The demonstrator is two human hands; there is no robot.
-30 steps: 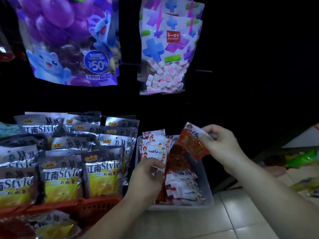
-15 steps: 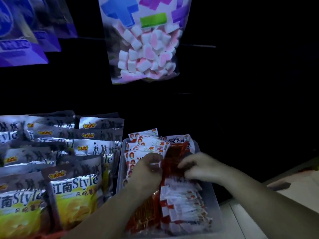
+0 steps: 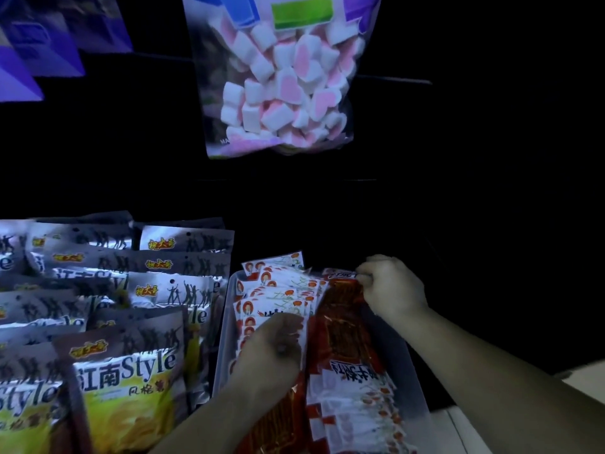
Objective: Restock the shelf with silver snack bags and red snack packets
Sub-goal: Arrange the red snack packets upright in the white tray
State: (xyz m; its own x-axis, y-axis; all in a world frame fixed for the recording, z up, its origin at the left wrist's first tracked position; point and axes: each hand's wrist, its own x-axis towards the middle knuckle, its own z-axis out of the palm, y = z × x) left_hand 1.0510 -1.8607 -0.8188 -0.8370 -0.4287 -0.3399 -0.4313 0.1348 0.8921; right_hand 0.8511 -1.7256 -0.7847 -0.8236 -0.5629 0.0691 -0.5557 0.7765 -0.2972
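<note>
1. My right hand is at the far end of the tray, thumb and curled fingers pinching the top edge of one of the red snack packets in the right-hand row.
2. My left hand sits on the left row, fingers curled down over those packets and holding them. The fingertips are hidden, so I can't say how tight the hold is.
3. All the red packets are in that clear tray, two rows side by side and packed close together.
4. The silver snack bags stand in overlapping rows just beside the tray's left wall, so it's tight on that side.
5. Right of the tray and behind it is only dark open space, with a bit of pale floor at the bottom right.
6. A marshmallow bag hangs overhead, well apart from both hands. Purple bags hang top left.
</note>
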